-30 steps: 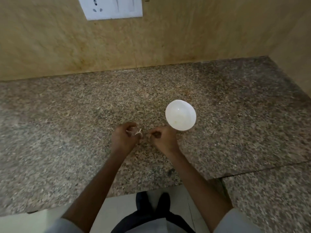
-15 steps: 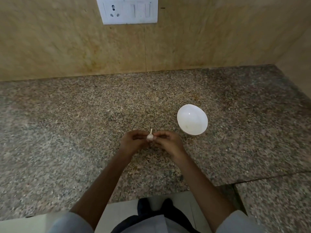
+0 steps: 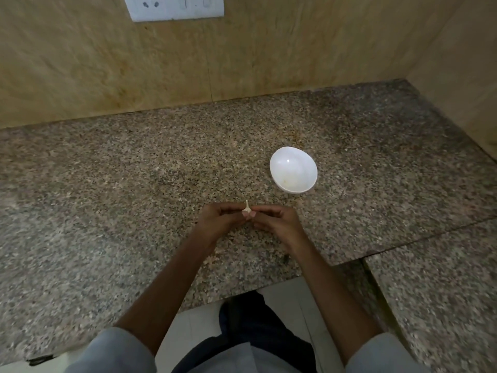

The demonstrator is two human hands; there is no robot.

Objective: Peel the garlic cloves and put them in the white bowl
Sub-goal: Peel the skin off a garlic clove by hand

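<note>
Now the left hand and right hand are pinching the garlic clove, probably needing to pull skin from its thin tip.

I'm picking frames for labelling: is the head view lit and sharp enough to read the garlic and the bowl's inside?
Head view: dim, even light, shadows faint; wide-angle distortion bows the counter at its edges; a small glare spot sits in the bowl, its washed-out inside hiding any contents; the garlic, pinched between left hand and right hand, is tiny and soft, its peel unreadable.
</note>
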